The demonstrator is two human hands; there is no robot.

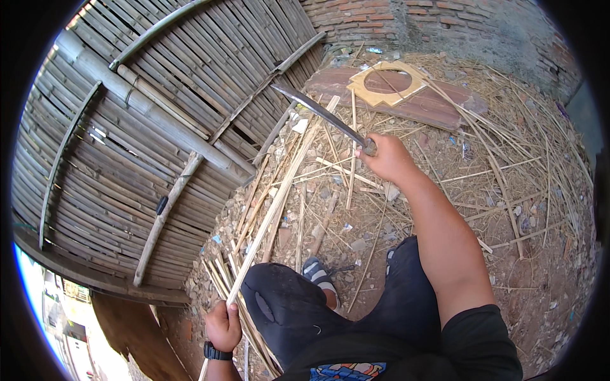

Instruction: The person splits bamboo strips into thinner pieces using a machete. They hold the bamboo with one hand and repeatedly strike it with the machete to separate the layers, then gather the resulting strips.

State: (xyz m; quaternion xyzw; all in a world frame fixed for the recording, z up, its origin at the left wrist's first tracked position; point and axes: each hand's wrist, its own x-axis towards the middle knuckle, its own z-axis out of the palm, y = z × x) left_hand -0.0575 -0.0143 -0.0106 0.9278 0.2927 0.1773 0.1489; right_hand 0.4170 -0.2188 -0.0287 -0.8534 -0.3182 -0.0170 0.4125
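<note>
My left hand (223, 325), with a dark watch on its wrist, is closed round a long pale bamboo strip (273, 206) beside my left knee. The strip slants up and away from me, its far end near the blade. In my right hand (386, 157) is the handle of a machete (321, 113), raised in front of me. Its long dark blade points to the upper left, toward the bamboo wall. Blade and strip look close at the far end; whether they touch I cannot tell. More split bamboo strips (219, 270) lie beside my left leg.
A bamboo slat wall (127, 171) runs along the left. Ahead, a reddish-brown board (438, 109) lies on the ground under a yellowish wooden frame (365, 89) with a round hole. Loose bamboo strips (505, 190) and debris cover the ground. A brick wall (356, 25) stands behind.
</note>
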